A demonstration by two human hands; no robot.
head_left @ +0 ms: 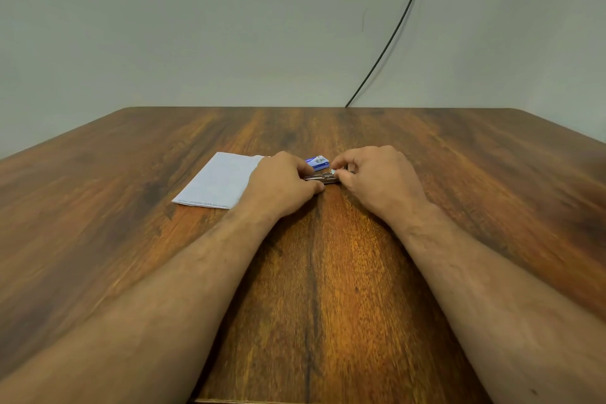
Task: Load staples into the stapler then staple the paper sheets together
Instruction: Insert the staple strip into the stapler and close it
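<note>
A small metal stapler (pixel 323 178) lies on the wooden table (pixel 131 239) between both hands. My left hand (pixel 280 185) grips its left end with thumb and fingers. My right hand (pixel 377 179) pinches a small pale piece at the stapler's right end; whether it is a strip of staples is too small to tell. Just behind the stapler sits a blue staple box (pixel 317 162). The white paper sheets (pixel 219 182) lie flat to the left, partly under my left hand.
A black cable (pixel 393 29) runs down the pale wall behind the table's far edge. Bare wood extends on all sides of the hands.
</note>
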